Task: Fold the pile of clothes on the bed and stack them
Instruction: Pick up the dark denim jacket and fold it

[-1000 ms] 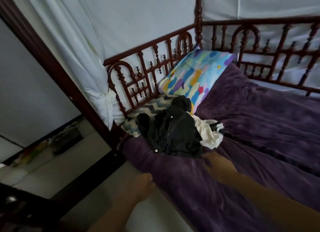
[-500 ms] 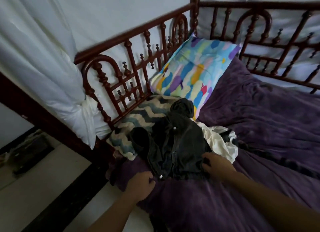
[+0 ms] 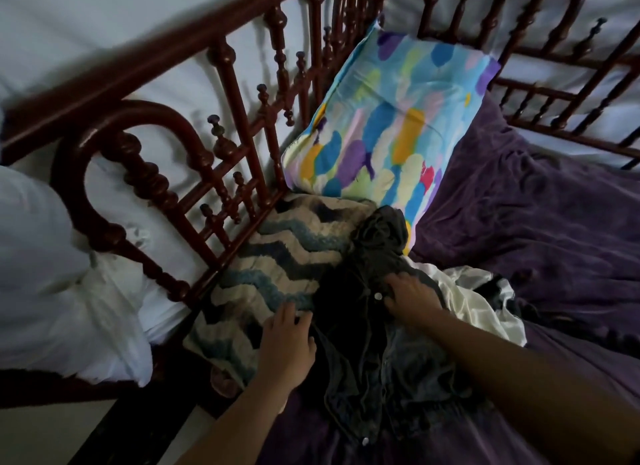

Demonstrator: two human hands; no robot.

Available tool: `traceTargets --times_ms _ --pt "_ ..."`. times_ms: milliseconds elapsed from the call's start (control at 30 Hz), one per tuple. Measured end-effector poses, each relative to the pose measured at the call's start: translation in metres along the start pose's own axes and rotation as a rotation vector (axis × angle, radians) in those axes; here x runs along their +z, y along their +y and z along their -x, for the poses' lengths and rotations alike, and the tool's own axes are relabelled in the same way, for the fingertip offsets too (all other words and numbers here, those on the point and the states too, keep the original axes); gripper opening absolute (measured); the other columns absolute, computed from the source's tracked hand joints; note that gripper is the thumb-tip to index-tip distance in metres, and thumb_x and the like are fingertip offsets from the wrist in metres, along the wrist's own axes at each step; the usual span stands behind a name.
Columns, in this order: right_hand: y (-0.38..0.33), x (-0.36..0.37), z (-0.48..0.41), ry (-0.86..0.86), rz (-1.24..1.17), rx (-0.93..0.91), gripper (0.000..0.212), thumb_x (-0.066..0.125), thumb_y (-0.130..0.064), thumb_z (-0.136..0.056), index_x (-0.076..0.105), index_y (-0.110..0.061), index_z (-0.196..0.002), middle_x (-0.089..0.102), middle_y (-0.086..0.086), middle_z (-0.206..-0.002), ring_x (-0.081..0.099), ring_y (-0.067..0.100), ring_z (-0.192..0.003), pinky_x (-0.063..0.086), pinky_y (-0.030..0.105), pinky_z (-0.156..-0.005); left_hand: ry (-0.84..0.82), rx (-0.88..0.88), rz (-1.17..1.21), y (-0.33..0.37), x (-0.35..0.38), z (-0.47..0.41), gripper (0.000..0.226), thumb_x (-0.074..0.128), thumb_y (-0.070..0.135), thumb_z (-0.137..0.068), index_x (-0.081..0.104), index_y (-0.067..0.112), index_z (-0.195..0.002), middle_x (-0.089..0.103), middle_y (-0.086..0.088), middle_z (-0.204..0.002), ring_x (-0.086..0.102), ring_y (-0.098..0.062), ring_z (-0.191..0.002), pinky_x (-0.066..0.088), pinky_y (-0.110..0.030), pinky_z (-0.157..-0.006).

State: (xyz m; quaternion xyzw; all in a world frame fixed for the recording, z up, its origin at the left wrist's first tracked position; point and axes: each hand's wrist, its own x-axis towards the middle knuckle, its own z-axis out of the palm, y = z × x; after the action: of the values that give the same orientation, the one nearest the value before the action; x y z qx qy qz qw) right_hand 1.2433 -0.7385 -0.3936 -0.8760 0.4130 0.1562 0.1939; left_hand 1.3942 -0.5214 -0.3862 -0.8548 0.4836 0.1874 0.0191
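A pile of clothes lies at the near left corner of the bed. On top is a dark denim jacket (image 3: 374, 360) with metal snap buttons, crumpled. A white garment (image 3: 474, 301) pokes out to its right. My right hand (image 3: 412, 298) rests on the jacket's upper part, fingers curled into the cloth beside a button. My left hand (image 3: 285, 343) lies on the jacket's left edge, fingers spread where it meets the zigzag blanket (image 3: 277, 274). Whether either hand grips the cloth is unclear.
The purple bedspread (image 3: 536, 229) covers the bed to the right. A colourful pillow (image 3: 391, 118) leans on the dark red wooden rail (image 3: 221, 145) behind the pile. A white curtain (image 3: 52, 274) hangs bunched at the left, beyond the rail.
The view has moved closer to the pile. Both hands went from the jacket's near hem up onto it; the right hand now sits higher by a button, the left at its left edge.
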Motion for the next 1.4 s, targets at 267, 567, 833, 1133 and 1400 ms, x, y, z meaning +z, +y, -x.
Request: traceTargets --times_ms 267,567,833,1133,1400 --pt "-0.015 0.022 -0.082 -0.082 -0.117 0.211 0.055 0.057 -0.021 -0.09 0.033 -0.007 -0.137 0.053 0.021 -0.132 0.054 0.036 -0.119 0.045 0.04 -0.09 -0.271 0.038 0.066 -0.035 0.046 0.002 0.043 0.041 0.026 -0.098 0.037 0.031 -0.14 0.053 0.004 -0.123 0.052 -0.018 -0.111 0.042 -0.034 -0.094" --pt "0.052 0.022 0.058 0.153 -0.266 0.277 0.049 0.057 -0.049 -0.082 0.046 -0.024 -0.122 0.068 0.01 -0.102 0.063 0.034 -0.096 0.045 0.037 -0.072 -0.148 0.019 0.256 0.0 -0.005 -0.029 0.046 0.046 0.031 -0.097 0.04 0.021 -0.142 0.047 -0.004 -0.135 0.05 -0.022 -0.118 0.045 -0.033 -0.094" --pt "0.121 0.093 0.207 -0.105 -0.352 0.397 0.046 0.055 -0.076 -0.074 0.059 -0.034 -0.093 0.068 -0.006 -0.088 0.067 0.022 -0.091 0.044 0.029 -0.065 -0.416 0.035 0.347 0.115 0.027 -0.061 0.104 0.06 0.076 -0.068 0.009 0.039 -0.15 0.025 -0.001 -0.153 0.025 -0.028 -0.14 0.027 -0.05 -0.11" --pt "0.202 0.149 0.26 -0.428 -0.623 0.487 0.034 0.071 -0.038 -0.083 0.067 -0.014 -0.107 0.068 0.003 -0.1 0.065 0.019 -0.102 0.044 0.027 -0.075 -0.474 0.31 0.086 0.171 0.087 0.051 0.021 0.048 0.025 -0.093 0.059 0.014 -0.078 0.064 -0.002 -0.085 0.06 -0.02 -0.081 0.044 -0.03 -0.077" --pt "0.171 0.076 0.202 -0.21 -1.047 0.35 0.022 0.076 -0.013 -0.078 0.068 -0.013 -0.097 0.068 0.001 -0.088 0.066 0.017 -0.086 0.054 0.029 -0.079 -0.136 0.117 0.48 0.167 0.01 0.075 0.021 0.06 0.014 -0.088 0.05 0.007 -0.071 0.046 -0.004 -0.08 0.049 -0.02 -0.072 0.037 -0.034 -0.068"
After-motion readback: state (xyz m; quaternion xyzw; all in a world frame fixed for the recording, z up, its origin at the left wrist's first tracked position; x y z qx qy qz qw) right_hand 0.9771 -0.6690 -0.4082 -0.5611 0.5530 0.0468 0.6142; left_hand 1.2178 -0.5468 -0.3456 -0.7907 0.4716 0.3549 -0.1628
